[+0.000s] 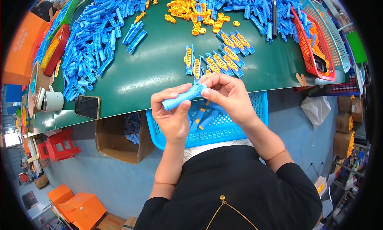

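The left hand (172, 114) is gripping one end of a blue plastic piece (184, 97), while the right hand (228, 97) is pinching its other end, both closed on it just above the blue basket (261, 110). Keeping the piece level and the fingertips square on its ends looks best for a clean fit. Right beneath the hands, the basket is holding a few loose blue pieces. Far off to the right, a red basket (305, 50) is carrying orange parts, on the green table (159, 66).
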Demonstrator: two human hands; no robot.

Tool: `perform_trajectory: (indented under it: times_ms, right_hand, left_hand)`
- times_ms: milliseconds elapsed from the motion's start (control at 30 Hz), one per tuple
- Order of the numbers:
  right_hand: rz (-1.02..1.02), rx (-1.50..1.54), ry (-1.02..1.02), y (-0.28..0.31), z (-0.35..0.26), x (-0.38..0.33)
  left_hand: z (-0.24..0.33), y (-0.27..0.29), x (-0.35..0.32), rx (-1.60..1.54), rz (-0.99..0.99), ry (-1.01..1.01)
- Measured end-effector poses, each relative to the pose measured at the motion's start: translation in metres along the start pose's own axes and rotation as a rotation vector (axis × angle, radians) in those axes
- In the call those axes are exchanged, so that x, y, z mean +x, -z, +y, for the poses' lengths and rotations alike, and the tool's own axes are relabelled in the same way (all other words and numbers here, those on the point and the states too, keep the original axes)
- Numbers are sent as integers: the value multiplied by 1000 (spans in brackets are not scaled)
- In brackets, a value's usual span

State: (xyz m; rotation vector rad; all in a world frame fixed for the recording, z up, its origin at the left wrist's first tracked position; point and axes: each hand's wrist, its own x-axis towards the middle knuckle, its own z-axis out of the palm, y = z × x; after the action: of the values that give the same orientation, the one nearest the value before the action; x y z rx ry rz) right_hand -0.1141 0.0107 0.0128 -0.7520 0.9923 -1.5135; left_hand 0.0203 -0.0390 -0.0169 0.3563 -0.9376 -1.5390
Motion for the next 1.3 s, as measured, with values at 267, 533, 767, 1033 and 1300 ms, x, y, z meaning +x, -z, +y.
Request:
perform_trajectory:
  times_ms: [267, 533, 767, 1033, 1300]
  right_hand:
    - [43, -1, 209, -9, 3, 2]
    - [-24, -338, 146, -4, -2, -5]
    - [-47, -701, 429, -8, -1, -5]
    - [-39, -516, 420, -7, 8, 0]
    - [14, 349, -202, 7, 5, -1]
  left_hand:
    - [4, 0, -1, 24, 30, 47]
    - [11, -2, -1, -4, -12, 180]
    - [9, 1, -1, -67, -48, 153]
    - [3, -2, -4, 91, 14, 18]
    - [6, 1, -7, 643, -193, -426]
